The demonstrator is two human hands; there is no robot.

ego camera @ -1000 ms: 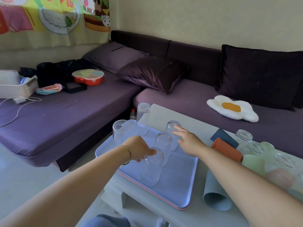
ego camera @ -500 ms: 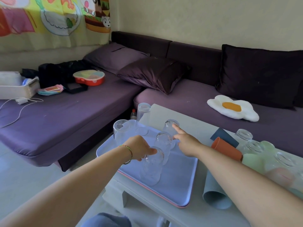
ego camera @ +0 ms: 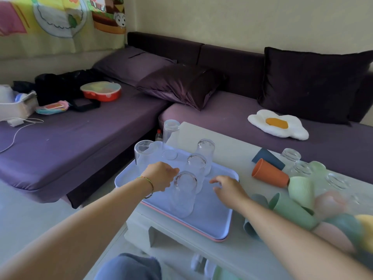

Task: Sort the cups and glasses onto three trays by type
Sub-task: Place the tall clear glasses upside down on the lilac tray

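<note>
Clear glass (ego camera: 183,194) touches left hand (ego camera: 161,175).

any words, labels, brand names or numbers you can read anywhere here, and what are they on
None can be read.
wall hanging: cartoon food pictures only, no lettering visible.
small bottle beside the table: any label is too small and blurred to read.
pink and blue item on the sofa: has a red patch, too blurred to tell if it carries text.
clear glasses, blue tray and orange cup: plain, no markings visible.
</note>
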